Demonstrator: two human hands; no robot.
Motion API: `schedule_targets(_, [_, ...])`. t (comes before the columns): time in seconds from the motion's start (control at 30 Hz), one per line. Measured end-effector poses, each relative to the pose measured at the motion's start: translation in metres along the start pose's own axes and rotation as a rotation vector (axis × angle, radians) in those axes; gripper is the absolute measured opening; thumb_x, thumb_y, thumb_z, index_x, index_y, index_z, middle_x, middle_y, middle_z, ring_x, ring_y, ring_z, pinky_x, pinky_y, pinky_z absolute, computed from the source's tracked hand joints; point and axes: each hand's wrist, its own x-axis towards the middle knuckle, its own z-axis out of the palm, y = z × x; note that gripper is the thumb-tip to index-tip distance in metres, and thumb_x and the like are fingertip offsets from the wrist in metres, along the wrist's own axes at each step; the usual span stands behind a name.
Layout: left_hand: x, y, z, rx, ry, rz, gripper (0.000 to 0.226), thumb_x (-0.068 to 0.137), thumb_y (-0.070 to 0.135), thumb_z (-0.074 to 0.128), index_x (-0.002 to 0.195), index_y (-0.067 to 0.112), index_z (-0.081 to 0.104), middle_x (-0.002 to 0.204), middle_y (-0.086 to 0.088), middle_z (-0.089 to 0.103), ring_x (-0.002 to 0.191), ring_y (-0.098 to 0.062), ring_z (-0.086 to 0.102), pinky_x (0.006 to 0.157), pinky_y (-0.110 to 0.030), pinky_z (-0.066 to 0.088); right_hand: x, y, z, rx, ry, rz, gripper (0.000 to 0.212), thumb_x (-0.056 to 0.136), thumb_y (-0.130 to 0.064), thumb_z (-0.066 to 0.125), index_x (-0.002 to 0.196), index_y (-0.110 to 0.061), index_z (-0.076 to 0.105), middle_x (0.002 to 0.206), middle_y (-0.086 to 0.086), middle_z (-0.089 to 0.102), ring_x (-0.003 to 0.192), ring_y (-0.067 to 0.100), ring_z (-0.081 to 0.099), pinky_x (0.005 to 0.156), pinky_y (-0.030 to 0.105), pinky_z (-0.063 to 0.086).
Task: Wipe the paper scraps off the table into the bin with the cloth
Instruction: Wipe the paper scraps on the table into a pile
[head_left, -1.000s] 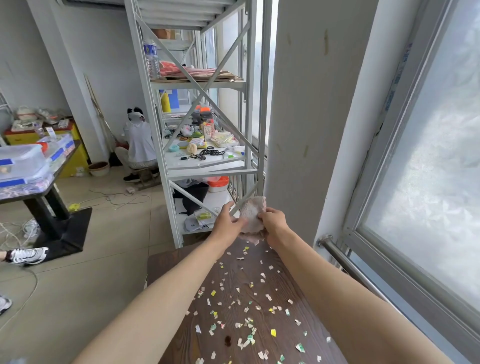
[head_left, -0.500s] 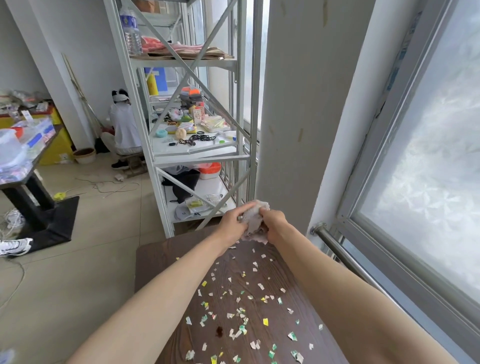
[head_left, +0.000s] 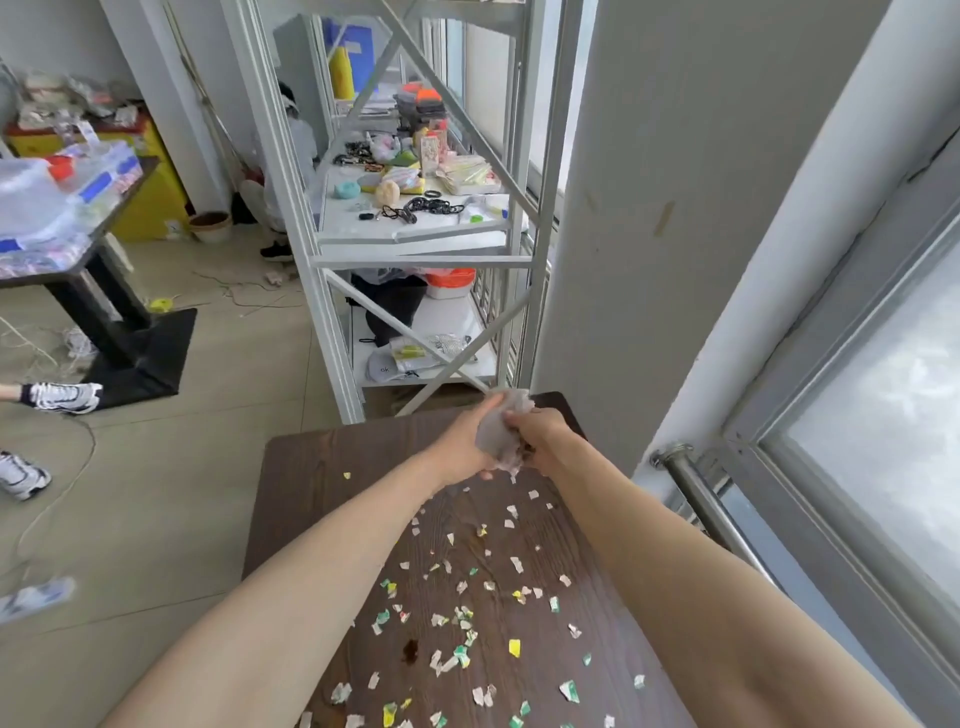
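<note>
Fingers (head_left: 511, 415) of both hands pinch the crumpled cloth (head_left: 496, 436), left hand (head_left: 462, 441) and right hand (head_left: 540, 436) bunching it above the desk's (head_left: 322, 467) far edge, likely shaping a pad for wiping. Paper scraps (head_left: 457, 618) lie scattered on the desk nearer the person; no bin is visible.
</note>
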Motion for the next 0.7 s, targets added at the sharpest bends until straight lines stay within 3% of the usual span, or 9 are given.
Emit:
schedule_targets(0.07, [0.013,-0.019,0.004,0.022,0.018,-0.016,0.101,0.073,-0.006,0.07,0.149,0.03,0.014,0.148,-0.007,0.028,0.108,-0.024,0.057,0.068,-0.035,0.056,0.007,0.005,0.001,-0.121,0.061,-0.076,0.033,0.086,-0.014,0.064,0.113,0.004,0.06,0.109,0.02,0.068,0.101,0.036,0.067,0.089,0.047,0.056])
schedule_targets(0.17, [0.028,-0.055,0.003,0.125,0.084,-0.101,0.099,0.075,0.014,0.075,0.15,0.024,0.011,0.151,-0.008,0.028,0.114,-0.018,0.053,0.09,-0.032,0.048,0.019,0.015,0.0,-0.237,0.107,-0.141,0.035,0.085,-0.017,0.064,0.114,0.002,0.059,0.108,0.019,0.067,0.099,0.035,0.067,0.085,0.046,0.057])
schedule_targets(0.23, [0.035,-0.079,-0.003,0.194,0.131,-0.171,0.087,0.081,0.019,0.069,0.15,0.022,0.016,0.151,-0.008,0.028,0.108,-0.021,0.056,0.091,-0.032,0.048,0.029,0.023,-0.006,-0.322,0.147,-0.154,0.036,0.086,-0.018,0.063,0.116,0.001,0.059,0.112,0.018,0.067,0.103,0.034,0.065,0.088,0.041,0.055])
schedule_targets(0.33, [0.041,-0.112,-0.019,0.374,0.229,-0.245,0.065,0.09,0.025,0.057,0.147,0.019,0.026,0.148,-0.01,0.037,0.126,-0.028,0.047,0.105,-0.041,0.041,0.051,0.032,-0.018,-0.46,0.213,-0.166,0.035,0.088,-0.02,0.06,0.12,-0.004,0.058,0.118,0.016,0.065,0.108,0.033,0.062,0.084,0.032,0.048])
schedule_targets(0.47, [0.048,-0.143,-0.043,0.607,0.361,-0.346,0.049,0.096,0.027,0.045,0.142,0.013,0.037,0.143,-0.013,0.043,0.13,-0.032,0.042,0.106,-0.043,0.038,0.077,0.035,-0.039,-0.651,0.348,-0.179,0.033,0.096,-0.023,0.043,0.123,-0.007,0.055,0.122,0.018,0.062,0.115,0.037,0.057,0.094,0.04,0.045])
schedule_targets(0.57, [0.052,-0.158,-0.058,0.674,0.444,-0.342,0.044,0.097,0.023,0.043,0.14,0.012,0.042,0.144,-0.01,0.044,0.13,-0.031,0.041,0.105,-0.043,0.038,0.091,0.044,-0.051,-0.897,0.439,-0.33,0.031,0.098,-0.025,0.037,0.116,-0.007,0.054,0.109,0.021,0.067,0.102,0.039,0.062,0.084,0.041,0.048])
schedule_targets(0.7, [0.06,-0.185,-0.079,0.714,0.405,-0.262,0.043,0.096,0.014,0.043,0.139,0.015,0.044,0.147,-0.004,0.042,0.131,-0.028,0.04,0.108,-0.041,0.032,0.104,0.06,-0.055,-1.317,0.453,-0.494,0.023,0.096,-0.003,0.037,0.112,-0.003,0.054,0.106,0.017,0.067,0.099,0.035,0.065,0.073,0.039,0.052])
